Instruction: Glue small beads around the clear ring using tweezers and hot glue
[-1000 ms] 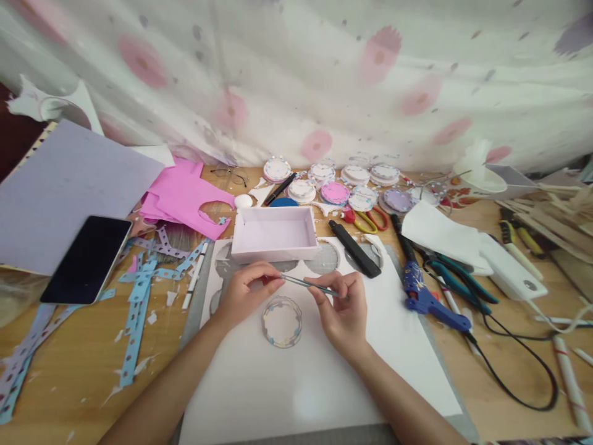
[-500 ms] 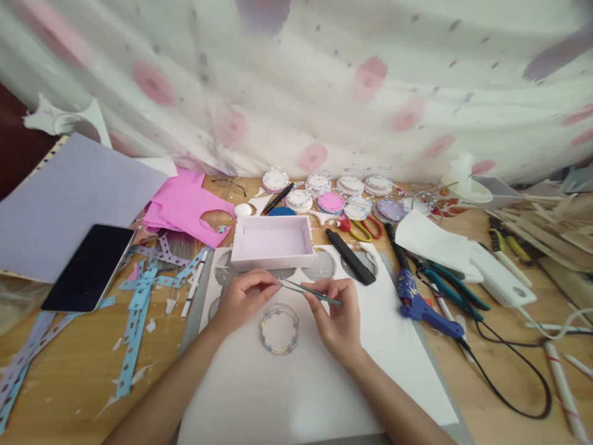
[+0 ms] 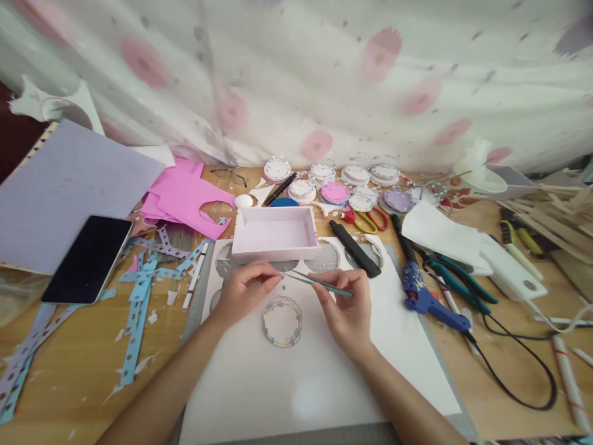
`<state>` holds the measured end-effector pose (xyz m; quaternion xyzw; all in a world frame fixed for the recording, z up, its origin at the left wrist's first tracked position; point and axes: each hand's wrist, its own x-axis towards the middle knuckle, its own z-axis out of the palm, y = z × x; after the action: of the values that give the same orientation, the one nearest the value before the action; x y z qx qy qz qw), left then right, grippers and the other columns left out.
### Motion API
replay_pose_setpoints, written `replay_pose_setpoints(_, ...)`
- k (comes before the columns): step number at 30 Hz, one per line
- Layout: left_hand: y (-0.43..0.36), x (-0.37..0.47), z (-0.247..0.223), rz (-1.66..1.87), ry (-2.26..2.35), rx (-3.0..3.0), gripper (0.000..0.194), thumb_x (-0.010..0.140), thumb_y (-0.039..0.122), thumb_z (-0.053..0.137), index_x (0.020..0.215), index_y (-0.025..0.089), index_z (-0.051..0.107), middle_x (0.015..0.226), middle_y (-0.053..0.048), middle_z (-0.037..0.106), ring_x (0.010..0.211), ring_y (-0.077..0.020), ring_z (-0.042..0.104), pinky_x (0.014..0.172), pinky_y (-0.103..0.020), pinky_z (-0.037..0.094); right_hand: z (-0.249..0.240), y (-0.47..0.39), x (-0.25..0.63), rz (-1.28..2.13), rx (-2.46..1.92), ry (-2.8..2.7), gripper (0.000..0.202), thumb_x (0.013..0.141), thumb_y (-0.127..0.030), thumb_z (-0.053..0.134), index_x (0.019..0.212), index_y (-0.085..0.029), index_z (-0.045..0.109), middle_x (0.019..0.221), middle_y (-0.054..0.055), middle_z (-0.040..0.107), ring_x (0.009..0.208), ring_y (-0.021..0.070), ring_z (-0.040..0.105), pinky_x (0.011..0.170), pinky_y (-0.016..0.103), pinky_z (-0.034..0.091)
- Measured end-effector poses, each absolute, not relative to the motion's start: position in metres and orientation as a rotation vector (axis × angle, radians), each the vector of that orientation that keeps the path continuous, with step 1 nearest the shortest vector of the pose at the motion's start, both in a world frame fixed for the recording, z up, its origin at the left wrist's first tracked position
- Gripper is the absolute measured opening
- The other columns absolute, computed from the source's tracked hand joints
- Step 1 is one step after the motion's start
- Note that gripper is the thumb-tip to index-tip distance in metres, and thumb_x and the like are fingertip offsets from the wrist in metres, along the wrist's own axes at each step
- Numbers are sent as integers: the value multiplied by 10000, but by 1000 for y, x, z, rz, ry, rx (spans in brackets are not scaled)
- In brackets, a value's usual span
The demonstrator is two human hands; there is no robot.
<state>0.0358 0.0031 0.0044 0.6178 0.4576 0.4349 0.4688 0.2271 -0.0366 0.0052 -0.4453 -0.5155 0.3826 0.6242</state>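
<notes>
Near mid-table, on the white sheet over a grey mat, lies a thin ring w/ pastel dots, flat, btwn the two forearms & just nearer than the fingertips. R hand holds slim greenish tweezers btwn thumb & fingers, tips pointing L & a bit apart. L hand has thumb & fingertips bunched narrow by those tips; can't tell if they pinch anything, too small. Tiny dark speck on the sheet just below L fingertips. Just beyond the hands: pale lilac open box; to its R, a black tool lying at a slant. Far row: decorated discs, incl. a pink disc & a lilac disc, w/ red-and-yellow-handled scissors a little nearer. R side: blue glue gun w/ black cord, teal-handled pliers beside it. L side: dark-screened phone resting partly on a big lilac sheet, then pink sheets w/ cutouts, & blue punched strips nearer. Floral curtain hangs at far edge of the wood table.
</notes>
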Motion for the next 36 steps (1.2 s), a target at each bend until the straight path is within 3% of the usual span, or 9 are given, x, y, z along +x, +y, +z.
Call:
replay_pose_setpoints(11, 3, 29, -3, 1225, 1257, 1926, 71, 842, 180, 646, 774, 185, 665, 738, -5, 612, 639, -116, 518, 585, -238, 425, 1, -26, 256, 899, -1145, -1539, 332, 875, -174, 615, 811, -266, 302, 813, 6, 638, 864, 214, 708, 713, 355, 522)
replay_pose_setpoints(18, 2, 30, -3, 1172, 1249, 1955, 29, 845, 191, 664, 819, 191, 674, 777, -13, 619, 666, -118, 532, 608, -239, 442, 1, -28, 252, 913, -1166, -1604, 331, 869, -160, 600, 805, -268, 294, 821, 15, 659, 873, 220, 711, 696, 350, 541)
replay_pose_setpoints(25, -1, 33, 5, 1213, 1205, 1953, 148, 912, 159, 540, 862, 162, 679, 790, -33, 626, 734, -134, 577, 631, -242, 446, 2, -28, 252, 873, -1160, -1516, 344, 869, -163, 608, 796, -268, 288, 808, 12, 649, 868, 223, 717, 725, 357, 535)
replay_pose_setpoints(30, -1, 31, 3, 1222, 1127, 1988, 196, 883, 90, 542, 979, 162, 697, 849, -37, 615, 766, -128, 576, 681, -242, 465, -1, -28, 248, 914, -1192, -1605, 331, 859, -134, 586, 798, -267, 289, 808, 2, 639, 882, 216, 717, 715, 323, 539)
replay_pose_setpoints(36, -1, 28, -5, 1104, 952, 2202, 385, 810, -44, 456, 916, 183, 749, 903, -51, 593, 862, -160, 567, 756, -292, 468, -1, -29, 246, 862, -1173, -1485, 339, 864, -154, 604, 791, -267, 293, 839, 21, 676, 885, 212, 705, 748, 339, 523)
